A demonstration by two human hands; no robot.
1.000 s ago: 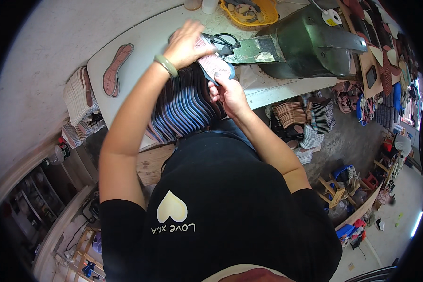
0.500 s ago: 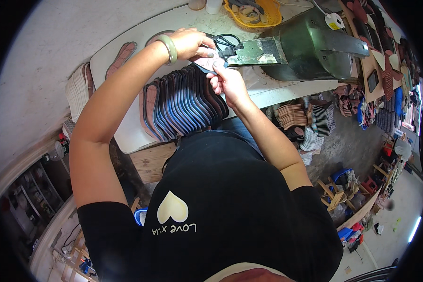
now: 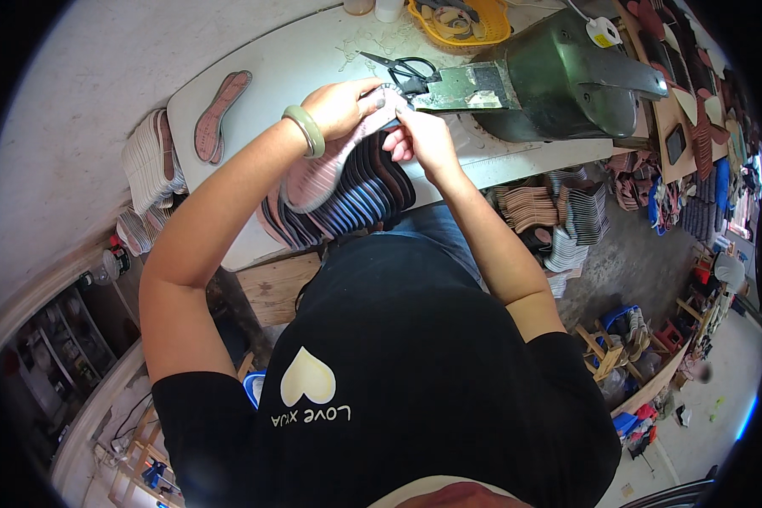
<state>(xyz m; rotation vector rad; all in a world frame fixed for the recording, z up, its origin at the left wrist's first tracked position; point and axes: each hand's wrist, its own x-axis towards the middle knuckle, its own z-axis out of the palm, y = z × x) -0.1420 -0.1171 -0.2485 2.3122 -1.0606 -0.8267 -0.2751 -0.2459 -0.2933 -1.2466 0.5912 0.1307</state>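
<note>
A pink shoe insole (image 3: 315, 179) slants across the near part of the table, its narrower end at the small working head of a green sewing machine (image 3: 559, 80). My left hand (image 3: 340, 107), with a pale bangle at the wrist, grips that end from the left, fingers closed. From the right, my right hand (image 3: 426, 140) pinches the insole's edge between thumb and curled fingers. Under the held insole stands a long row of dark-edged insoles (image 3: 372, 190), partly covered by it. Black-handled scissors (image 3: 411, 69) lie just beyond my fingers.
On the white table (image 3: 267, 63), a pair of pink insoles (image 3: 218, 123) lies to the left. A yellow basket (image 3: 461, 34) of scraps sits at the back. Bundled insoles stand at the left edge (image 3: 151, 165) and below the table's right side (image 3: 529, 212).
The held insole has swung round, so its broad end now points toward me over the row. My left hand has shifted slightly nearer me, uncovering the scissors.
</note>
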